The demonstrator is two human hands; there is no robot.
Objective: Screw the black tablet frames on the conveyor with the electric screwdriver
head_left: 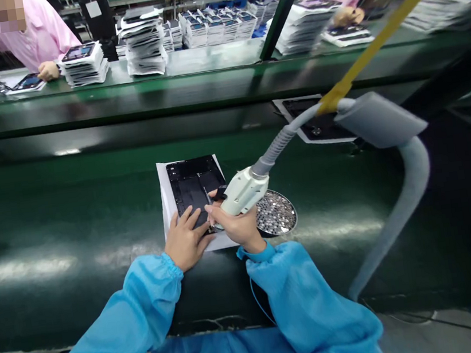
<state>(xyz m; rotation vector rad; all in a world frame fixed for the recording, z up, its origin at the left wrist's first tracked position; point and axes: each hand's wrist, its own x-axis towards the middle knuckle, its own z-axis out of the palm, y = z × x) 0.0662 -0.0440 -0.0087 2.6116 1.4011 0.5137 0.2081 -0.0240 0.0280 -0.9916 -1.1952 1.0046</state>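
My right hand (244, 227) is wrapped round a pale corded handheld tool (244, 192), which looks like a soldering gun; its tip points down at the lower edge of a black tablet-like panel (188, 185). That panel lies on a white sheet (166, 194) on the bench. My left hand (187, 240) rests flat with fingers spread on the panel's lower part, its fingertips close to the tool's tip. What exactly the tip touches is hidden by my fingers. Just right of my right hand sits a round dish of small shiny metal pieces (275, 213).
A grey hose (414, 187) arches down on the right, near the tool's cord and a yellow strap (393, 22). Another black panel (317, 122) lies on white paper behind. Across a raised shelf (203, 59), stacked panels (143, 41) stand before two people in pink.
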